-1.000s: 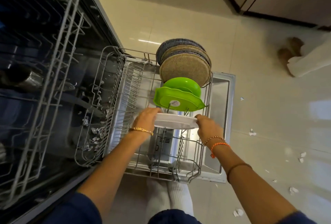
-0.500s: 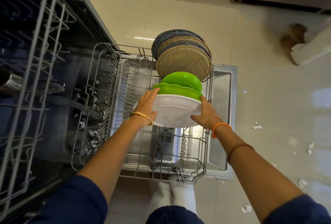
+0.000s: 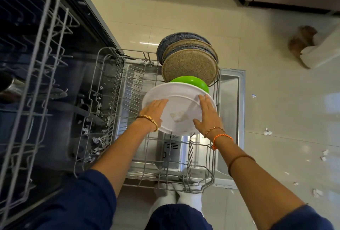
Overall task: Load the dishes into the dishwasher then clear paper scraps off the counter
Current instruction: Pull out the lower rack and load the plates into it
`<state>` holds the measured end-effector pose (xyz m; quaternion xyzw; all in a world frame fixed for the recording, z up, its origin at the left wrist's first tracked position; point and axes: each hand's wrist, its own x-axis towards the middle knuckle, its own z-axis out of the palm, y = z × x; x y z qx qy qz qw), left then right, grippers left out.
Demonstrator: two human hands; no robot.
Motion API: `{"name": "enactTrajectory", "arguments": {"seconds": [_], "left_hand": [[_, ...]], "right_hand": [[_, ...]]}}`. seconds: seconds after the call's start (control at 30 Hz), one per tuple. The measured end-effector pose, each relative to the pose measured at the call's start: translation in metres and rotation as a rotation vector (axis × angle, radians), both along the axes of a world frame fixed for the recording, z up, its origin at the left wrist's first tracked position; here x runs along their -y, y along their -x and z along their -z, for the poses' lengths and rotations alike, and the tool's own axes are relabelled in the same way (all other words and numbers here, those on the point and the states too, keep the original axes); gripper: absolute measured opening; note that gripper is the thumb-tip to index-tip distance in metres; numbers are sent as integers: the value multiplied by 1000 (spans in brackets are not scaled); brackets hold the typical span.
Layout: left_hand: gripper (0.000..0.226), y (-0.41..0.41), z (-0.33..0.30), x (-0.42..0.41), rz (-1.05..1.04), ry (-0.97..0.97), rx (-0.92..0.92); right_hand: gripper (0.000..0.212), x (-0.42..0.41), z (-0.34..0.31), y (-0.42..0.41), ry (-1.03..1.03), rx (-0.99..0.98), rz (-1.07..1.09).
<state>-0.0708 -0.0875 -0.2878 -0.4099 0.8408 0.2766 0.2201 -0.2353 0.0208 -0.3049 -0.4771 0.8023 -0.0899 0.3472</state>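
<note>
Both hands, left & right, lay flat w/ straight fingers on the white plate, best tipped upright into rack tines, green bowl at 12 o'clock.

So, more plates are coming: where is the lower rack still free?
Free: the lower rack between the white plate and its near edge, and left of the plates. Crowded: far right, with the speckled plates and green dish.

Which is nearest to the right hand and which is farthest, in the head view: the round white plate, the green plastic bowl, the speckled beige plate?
1. Round white plate: under the right hand, touched by it.
2. Green plastic bowl: just behind the white plate.
3. Speckled beige plate: upright behind the bowl, at the rack's far end.
</note>
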Motion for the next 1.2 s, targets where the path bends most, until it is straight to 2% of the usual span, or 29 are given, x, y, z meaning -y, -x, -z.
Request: {"name": "enactTrajectory", "arguments": {"seconds": [0.13,0.2,0.27,0.37,0.43,0.5,0.67,0.77,0.87,1.0,1.1,1.2], "left_hand": [[74,2,-12,-9,-36,123,12],[66,2,-30,-8,-77,201,-38],[54,2,-55,-4,-147,266,-124],[28,-2,-99,3,-224,453,-487],[10,-5,-140,3,-249,512,-690],[20,-7,-195,-3,-264,592,-810],[19,-50,-322,-28,-369,887,-1059],[14,-108,-371,-52,-474,1075,-1025],[19,-188,-401,-94,-763,1193,-921],[26,-299,-415,-187,-1174,1267,-817],[26,-369,-418,-276,-1530,1365,-755],[31,-427,-421,-368,-1844,1413,-754]], "right_hand": [[82,-12,-16,-7,-61,25,-49],[75,-14,-34,-10,14,48,-3],[60,-10,-60,-14,218,81,94],[36,8,-113,-22,539,83,217],[30,23,-155,-29,705,101,229],[26,36,-206,-34,864,136,211],[26,54,-316,-71,1173,202,190],[28,54,-367,-134,1248,364,55],[24,40,-406,-217,1296,537,-161],[20,-12,-430,-331,1313,662,-516],[21,-77,-436,-418,1176,806,-753],[24,-154,-436,-496,852,1020,-871]]}}
